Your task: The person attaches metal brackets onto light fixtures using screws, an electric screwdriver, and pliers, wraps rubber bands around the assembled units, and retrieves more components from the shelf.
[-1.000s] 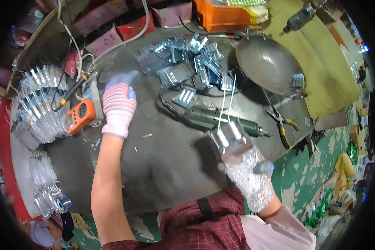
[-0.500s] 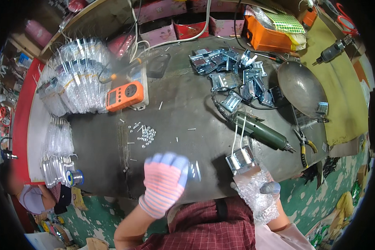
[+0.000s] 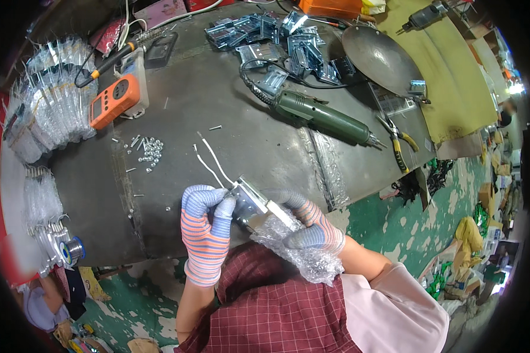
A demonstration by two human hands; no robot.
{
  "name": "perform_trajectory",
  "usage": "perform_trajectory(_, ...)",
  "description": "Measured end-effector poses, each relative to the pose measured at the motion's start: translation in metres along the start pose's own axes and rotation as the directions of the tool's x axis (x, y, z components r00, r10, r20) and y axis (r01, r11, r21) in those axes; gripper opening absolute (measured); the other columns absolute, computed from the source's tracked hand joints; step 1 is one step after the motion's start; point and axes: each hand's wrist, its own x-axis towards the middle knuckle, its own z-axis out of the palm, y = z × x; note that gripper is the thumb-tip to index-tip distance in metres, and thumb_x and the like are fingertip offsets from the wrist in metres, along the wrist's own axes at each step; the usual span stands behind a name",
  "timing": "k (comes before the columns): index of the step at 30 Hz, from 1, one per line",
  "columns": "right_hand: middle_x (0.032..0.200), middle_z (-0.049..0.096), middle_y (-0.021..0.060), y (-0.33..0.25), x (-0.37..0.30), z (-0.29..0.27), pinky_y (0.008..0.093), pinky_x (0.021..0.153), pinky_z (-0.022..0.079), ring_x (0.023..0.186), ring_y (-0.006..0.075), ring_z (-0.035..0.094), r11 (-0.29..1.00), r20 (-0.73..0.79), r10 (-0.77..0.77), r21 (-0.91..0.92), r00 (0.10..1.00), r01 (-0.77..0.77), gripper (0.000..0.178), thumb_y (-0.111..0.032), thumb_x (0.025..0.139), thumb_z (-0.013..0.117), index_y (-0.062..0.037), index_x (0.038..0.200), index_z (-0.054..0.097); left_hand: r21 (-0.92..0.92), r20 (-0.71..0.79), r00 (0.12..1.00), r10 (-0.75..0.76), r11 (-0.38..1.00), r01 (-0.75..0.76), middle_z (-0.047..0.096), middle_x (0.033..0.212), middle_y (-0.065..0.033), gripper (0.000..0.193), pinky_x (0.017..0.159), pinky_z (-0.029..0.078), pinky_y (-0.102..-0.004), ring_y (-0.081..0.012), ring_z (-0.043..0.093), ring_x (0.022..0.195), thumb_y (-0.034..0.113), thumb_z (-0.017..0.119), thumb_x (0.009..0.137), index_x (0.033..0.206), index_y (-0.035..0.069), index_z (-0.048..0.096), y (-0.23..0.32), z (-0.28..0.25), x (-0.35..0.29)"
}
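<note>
Bowl (image 3: 380, 56) holds bracket (image 3: 417, 87) near rim; left hand (image 3: 207, 229) pinches metal unit (image 3: 247, 206) (right hand (image 3: 317, 230) grips bubble wrap (image 3: 300, 260)).

Left glove (image 3: 205, 244): close-fitting knit; narrow orange and blue-grey bands on hand and cuff; fingers blue-grey. Right glove (image 3: 320, 229): matching bands, blue-grey thumb. Garment (image 3: 277, 312) at torso: maroon, thin pale grid lines. Right sleeve (image 3: 388, 306): plain pale pink, loose, ending short of the wrist; forearm (image 3: 364, 257) bare.
</note>
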Motion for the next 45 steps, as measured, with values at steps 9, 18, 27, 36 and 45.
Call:
perform_trajectory(9, 0.131, 0.055, 0.0130, -0.005, -0.005, 0.001, 0.0423, 0.104, 0.044, 0.119, 0.0253, 0.055, 1.000, -0.017, 0.019, -0.009, 1.000, -0.019, 0.086, -0.011, 0.068, 0.084, -0.0046, 0.142, 0.040, 0.188, -0.194, 0.968, 0.157, 0.975, -0.121, 0.056, 0.092, -0.0103, 0.015, 0.074, 0.046, -0.0353, -0.0261, 0.055, 0.082, 0.001, 0.071, 0.081, 0.093, 0.004, 0.061, -0.009, 0.006, -0.014)
perform_trajectory(18, 0.130, 0.055, 0.0137, -0.008, 0.000, -0.001, 0.0418, 0.104, 0.045, 0.119, 0.0260, 0.056, 0.999, -0.021, 0.005, -0.045, 1.000, -0.005, 0.085, -0.010, 0.067, 0.083, -0.0031, 0.141, 0.041, 0.196, -0.145, 0.978, 0.152, 0.973, -0.122, 0.056, 0.094, -0.0108, 0.016, 0.077, 0.046, -0.0352, -0.0258, 0.055, 0.087, 0.002, 0.071, 0.081, 0.094, 0.005, 0.062, -0.004, -0.003, -0.010)
perform_trajectory(27, 0.133, 0.054, 0.0135, -0.009, 0.003, 0.016, 0.0408, 0.106, 0.042, 0.120, 0.0255, 0.055, 0.997, -0.029, 0.051, 0.063, 0.998, -0.050, 0.086, -0.014, 0.068, 0.084, -0.0055, 0.142, 0.041, 0.208, -0.220, 0.949, 0.224, 0.962, -0.179, 0.056, 0.087, -0.0109, 0.018, 0.075, 0.046, -0.0380, -0.0281, 0.055, 0.083, 0.001, 0.073, 0.080, 0.094, 0.006, 0.062, -0.008, 0.009, -0.008)
perform_trajectory(36, 0.133, 0.054, 0.0135, -0.004, 0.002, 0.017, 0.0402, 0.105, 0.044, 0.121, 0.0258, 0.054, 0.992, -0.055, -0.024, -0.122, 0.998, 0.017, 0.079, -0.018, 0.074, 0.082, -0.0059, 0.140, 0.042, 0.339, -0.276, 0.908, 0.314, 0.916, -0.214, 0.054, 0.093, -0.0119, 0.011, 0.079, 0.043, -0.0384, -0.0267, 0.053, 0.087, 0.006, 0.067, 0.087, 0.094, 0.003, 0.059, -0.013, 0.018, -0.015)
perform_trajectory(45, 0.131, 0.055, 0.0110, -0.002, -0.007, 0.026, 0.0374, 0.103, 0.044, 0.121, 0.0220, 0.053, 0.974, 0.015, -0.097, -0.203, 0.995, 0.098, 0.066, 0.004, 0.080, 0.065, -0.0060, 0.141, 0.040, 0.141, -0.320, 0.936, 0.146, 0.984, -0.106, 0.055, 0.090, -0.0097, 0.013, 0.077, 0.045, -0.0369, -0.0242, 0.054, 0.086, 0.005, 0.069, 0.085, 0.095, 0.004, 0.061, -0.019, 0.026, -0.015)
